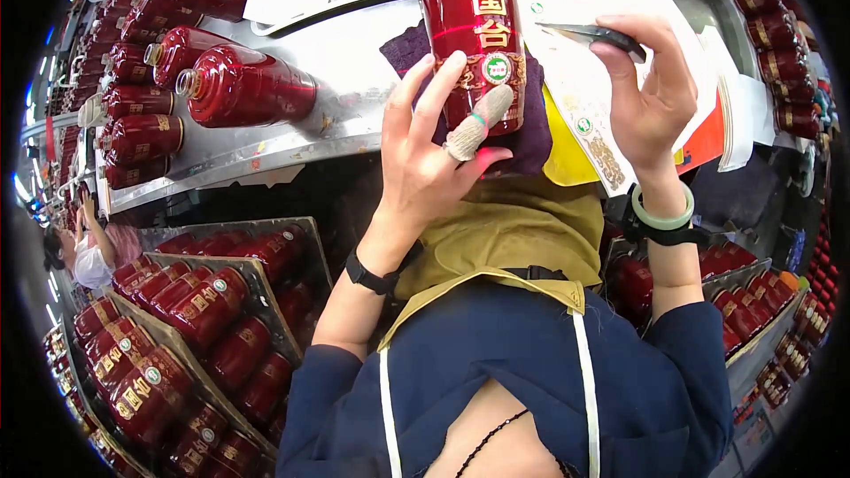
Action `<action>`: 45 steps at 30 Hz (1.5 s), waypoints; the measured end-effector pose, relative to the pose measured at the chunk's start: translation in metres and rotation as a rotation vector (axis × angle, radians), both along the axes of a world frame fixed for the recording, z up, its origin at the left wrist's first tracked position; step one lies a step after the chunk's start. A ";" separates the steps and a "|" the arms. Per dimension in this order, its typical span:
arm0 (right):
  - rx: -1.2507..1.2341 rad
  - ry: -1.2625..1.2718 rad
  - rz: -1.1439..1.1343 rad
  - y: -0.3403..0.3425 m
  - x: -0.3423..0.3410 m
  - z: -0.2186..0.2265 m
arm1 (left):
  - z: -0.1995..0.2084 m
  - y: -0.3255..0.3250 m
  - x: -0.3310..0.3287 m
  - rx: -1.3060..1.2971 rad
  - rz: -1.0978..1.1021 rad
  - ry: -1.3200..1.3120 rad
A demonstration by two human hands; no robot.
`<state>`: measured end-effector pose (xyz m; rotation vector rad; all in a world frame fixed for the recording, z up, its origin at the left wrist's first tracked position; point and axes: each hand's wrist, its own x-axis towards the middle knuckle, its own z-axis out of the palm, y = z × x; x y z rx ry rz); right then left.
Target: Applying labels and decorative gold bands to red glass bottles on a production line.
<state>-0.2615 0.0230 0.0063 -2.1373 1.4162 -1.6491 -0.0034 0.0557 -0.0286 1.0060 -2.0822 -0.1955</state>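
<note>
A red glass bottle (474,0) with gold lettering lies on a dark purple cloth (537,124), its neck pointing away from me. My left hand (434,137) rests on the bottle's lower part with fingers spread, a white knitted cot covering one finger. That covered finger touches near a round green-and-white sticker (497,69) on the glass. Right of the bottle, my right hand (651,84) pinches dark-handled tweezers (611,38), their thin tip pointing left toward the bottle. Below the tweezers lies a white sheet (580,80) bearing a few similar round stickers. I cannot tell whether the tips hold anything.
More red bottles (252,86) stand on the metal table (341,66) at left, beside others at its far edge. Crates of red bottles (208,305) sit low on both sides of me. Yellow (564,146) and orange sheets lie under the white one. A person (88,252) is at far left.
</note>
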 end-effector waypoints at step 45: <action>0.223 0.047 0.267 0.052 0.020 0.002 | -0.025 0.000 0.018 0.288 -0.019 0.498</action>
